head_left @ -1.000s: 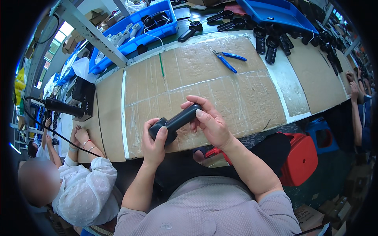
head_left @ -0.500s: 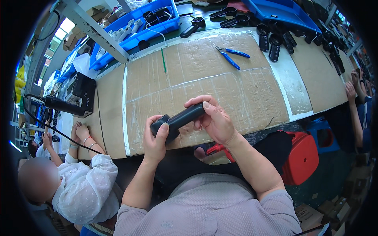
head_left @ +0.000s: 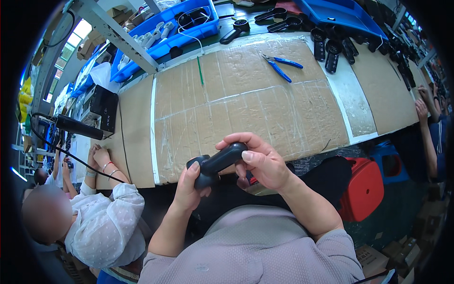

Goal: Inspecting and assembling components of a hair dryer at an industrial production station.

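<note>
Since the earlier frames, the black handle (head_left: 218,162) has been drawn a little down and toward the body, so that it is now held just off the near edge of the cardboard-covered table (head_left: 246,99) rather than over it. The handle is gripped at both ends and is tilted, with its thick end low at 8 o'clock and its slim end raised toward 2 o'clock. The left hand (head_left: 189,189) is closed around the thick end, the thumb laid on top. The right hand (head_left: 262,161) is wrapped over the slim end, fingers curled across the top and the thumb pressed on the near side (the underside of the handle is hidden by the palm).

At 12 o'clock from the hands, well apart, blue-handled pliers (head_left: 280,66) are seen lying on the cardboard, and a thin green stick (head_left: 200,72) is seen to their left. At 1 o'clock a group of black handles (head_left: 331,45) is stood near the far edge, beside a blue tray (head_left: 347,14). Another blue tray (head_left: 189,23), holding cables and white parts, is placed at 11 o'clock. A black box (head_left: 101,106) is set at 10 o'clock. At 8 o'clock a co-worker in a white top (head_left: 106,222) is seated, and a red stool (head_left: 362,191) is seen at 3 o'clock.
</note>
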Available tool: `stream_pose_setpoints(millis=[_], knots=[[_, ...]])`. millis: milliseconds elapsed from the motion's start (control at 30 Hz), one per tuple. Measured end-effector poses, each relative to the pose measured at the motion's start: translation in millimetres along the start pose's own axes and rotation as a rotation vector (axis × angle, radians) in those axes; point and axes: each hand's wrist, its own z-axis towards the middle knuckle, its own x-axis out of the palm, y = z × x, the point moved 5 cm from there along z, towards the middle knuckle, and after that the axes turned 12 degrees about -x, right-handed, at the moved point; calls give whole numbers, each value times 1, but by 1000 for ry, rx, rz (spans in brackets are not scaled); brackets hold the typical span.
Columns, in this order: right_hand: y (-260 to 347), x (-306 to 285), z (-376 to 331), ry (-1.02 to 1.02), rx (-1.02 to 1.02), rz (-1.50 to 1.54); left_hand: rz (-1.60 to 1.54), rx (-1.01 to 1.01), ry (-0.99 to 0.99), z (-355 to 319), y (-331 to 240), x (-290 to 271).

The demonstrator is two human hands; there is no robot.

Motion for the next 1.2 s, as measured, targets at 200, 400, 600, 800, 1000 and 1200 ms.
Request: stream_pose_setpoints(millis=[200,400,600,800,1000,1200], knots=[[0,12,-5,70,-26,-112,-32,3,31,-1,4,-1],[4,21,-7,101,-51,-195,-45,37,-39,-3,8,-1],[-3,12,-13,74,10,-70,19,71,-28,-2,14,-11],[-8,6,-15,40,102,198,91,63,-75,-5,10,-12],[-6,6,-14,12,133,199,122,68,-64,-4,11,-13],[-4,2,-15,-9,144,149,147,71,-80,-5,10,-11]])
